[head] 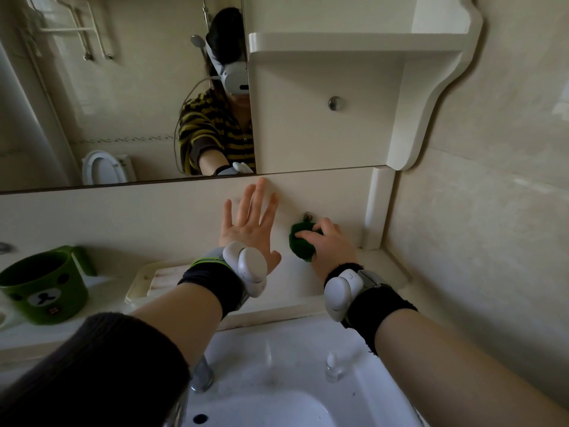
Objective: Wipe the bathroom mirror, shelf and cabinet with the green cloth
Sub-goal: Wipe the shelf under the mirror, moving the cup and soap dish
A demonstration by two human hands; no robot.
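My right hand grips the bunched green cloth and presses it against the cream panel below the mirror, just under a small round knob. My left hand lies flat on the same panel with fingers spread, a little left of the cloth. The mirror fills the upper left. The cream cabinet door with a metal knob sits to its right, under an open shelf.
A green bear mug stands on the ledge at left, beside a white soap tray. The white sink and a metal tap lie below my arms. A small clear bottle stands on the basin rim. Tiled wall at right.
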